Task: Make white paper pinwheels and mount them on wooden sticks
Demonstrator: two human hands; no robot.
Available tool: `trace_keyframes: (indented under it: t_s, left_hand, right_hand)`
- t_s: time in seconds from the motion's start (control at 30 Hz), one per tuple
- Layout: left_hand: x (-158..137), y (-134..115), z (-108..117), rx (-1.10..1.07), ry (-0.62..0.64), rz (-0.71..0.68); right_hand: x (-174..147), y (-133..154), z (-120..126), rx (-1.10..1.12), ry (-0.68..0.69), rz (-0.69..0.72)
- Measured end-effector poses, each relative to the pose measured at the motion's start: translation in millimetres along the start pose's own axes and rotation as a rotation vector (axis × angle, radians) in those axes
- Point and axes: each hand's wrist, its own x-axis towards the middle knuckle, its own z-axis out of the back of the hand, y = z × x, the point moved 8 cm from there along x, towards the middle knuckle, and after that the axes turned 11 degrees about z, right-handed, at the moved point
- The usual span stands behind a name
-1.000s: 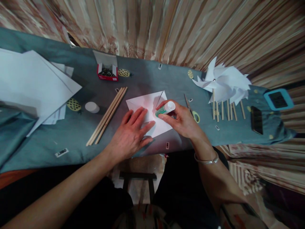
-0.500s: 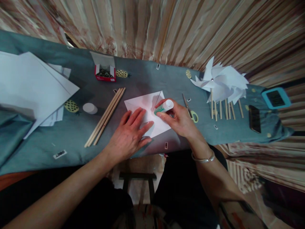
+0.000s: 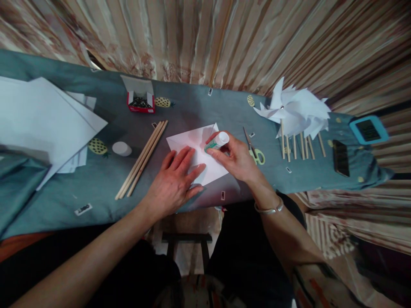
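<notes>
A white square of paper point(image 3: 212, 172) with cut or creased lines lies in front of me. Across its left part rests my left hand point(image 3: 175, 182), fingers spread and pressing on the sheet. My right hand point(image 3: 236, 156) grips a glue stick point(image 3: 217, 140), green and white, tilted with its white base up. Its lower end is at the middle of the paper; the tip is hidden, so contact cannot be made out. The white glue cap point(image 3: 122, 149) stands on the cloth to the left. Scissors point(image 3: 256, 153) with pale green handles lie just beyond my right hand.
Several wooden sticks point(image 3: 141, 160) lie left of the paper. Behind them stands an open red box point(image 3: 141, 107) of small pins. Large white sheets point(image 3: 51, 115) are stacked far left. At right are paper pinwheels point(image 3: 295, 109), a phone point(image 3: 341, 158) and a blue-framed device point(image 3: 368, 130).
My right hand and the glue stick have shifted slightly left over the paper. My left hand stays in place. The whole view has moved a little.
</notes>
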Motion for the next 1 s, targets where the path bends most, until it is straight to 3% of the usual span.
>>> trace_keyframes:
  t_s: [0.57,1.0]
  left_hand:
    - [-1,1,-3,-0.032,-0.075,-0.035]
    - [0,3,-6,-0.047,-0.096,-0.037]
  right_hand:
    - [7,11,-6,-0.006,0.031,0.015]
    - [8,30,-13,-0.070,0.176,0.070]
